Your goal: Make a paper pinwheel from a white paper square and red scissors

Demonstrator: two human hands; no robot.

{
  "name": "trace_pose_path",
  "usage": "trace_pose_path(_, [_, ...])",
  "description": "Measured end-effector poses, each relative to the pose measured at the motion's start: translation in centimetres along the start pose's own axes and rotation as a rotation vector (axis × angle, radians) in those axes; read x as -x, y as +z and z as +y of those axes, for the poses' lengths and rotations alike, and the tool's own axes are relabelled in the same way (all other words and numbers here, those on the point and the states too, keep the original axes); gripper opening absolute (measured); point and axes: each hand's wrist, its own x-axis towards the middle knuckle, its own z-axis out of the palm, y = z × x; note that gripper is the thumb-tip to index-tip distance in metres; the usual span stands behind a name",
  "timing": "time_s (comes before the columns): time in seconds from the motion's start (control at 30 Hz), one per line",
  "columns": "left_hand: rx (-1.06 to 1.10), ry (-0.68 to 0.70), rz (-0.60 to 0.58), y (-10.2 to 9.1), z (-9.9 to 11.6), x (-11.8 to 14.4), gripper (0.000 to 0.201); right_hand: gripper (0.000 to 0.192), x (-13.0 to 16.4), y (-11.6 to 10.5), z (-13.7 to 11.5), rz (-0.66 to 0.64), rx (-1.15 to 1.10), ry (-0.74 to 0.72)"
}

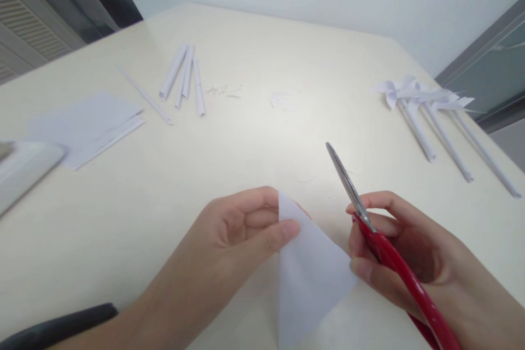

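A white sheet of paper folded into a triangle is held upright close in front of me. My left hand pinches it near its top corner, thumb in front and fingers behind. My right hand carries red-handled scissors, their blades closed and pointing up and away to the left. The thumb of that same hand also touches the paper's right corner. How the scissors' handle loops sit on the right hand is partly hidden.
Paper pinwheels on rolled sticks lie at the right. Several rolled paper tubes, a thin paper stick and stacked paper are at the left. Small paper scraps lie mid-table. A black object is at lower left.
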Motion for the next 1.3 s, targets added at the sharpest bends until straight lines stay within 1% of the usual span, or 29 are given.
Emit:
trace_pose_path(0.17, [0.007,0.035,0.047,-0.3,-0.2,0.0,0.018,0.027,0.0,-0.2,0.2,-0.029,0.043,-0.010])
trace_pose_path(0.27, [-0.024,0.008,0.086,-0.5,-0.1,0.1,0.015,0.025,0.0,-0.2,0.6,-0.028,0.037,-0.013])
trace_pose_path(0.37, [-0.048,0.022,0.110,-0.6,-0.3,0.2,0.013,0.021,0.0,-0.4,0.7,-0.049,0.030,-0.008])
trace_pose_path(0.47, [-0.031,0.068,0.107,-0.8,-0.8,0.1,0.013,0.023,0.0,-0.4,0.6,-0.059,0.012,0.010])
trace_pose_path(0.63, [0.012,0.059,0.098,-1.1,-1.0,0.2,0.014,0.026,-0.2,-0.1,0.4,-0.043,-0.046,0.037])
trace_pose_path(0.73, [0.043,0.072,0.078,-1.1,-0.9,0.4,0.015,0.026,-0.3,-0.2,0.6,-0.054,-0.021,0.039])
trace_pose_path(0.87, [0.019,0.079,0.088,-1.0,-0.9,0.5,0.016,0.019,-0.3,-0.5,0.7,-0.066,0.034,0.015])
trace_pose_path(1.03, [-0.028,0.106,0.116,-0.9,-0.6,0.3,0.011,0.023,-0.2,-0.5,0.7,-0.068,0.055,0.018])
trace_pose_path(1.17, [-0.028,0.078,0.126,-0.8,-0.4,0.4,0.013,0.019,-0.1,-0.4,0.7,-0.077,0.051,0.024])
trace_pose_path(1.3, [-0.007,0.049,0.108,-1.0,-0.6,0.5,0.013,0.021,-0.2,-0.4,0.7,-0.105,0.065,0.039])
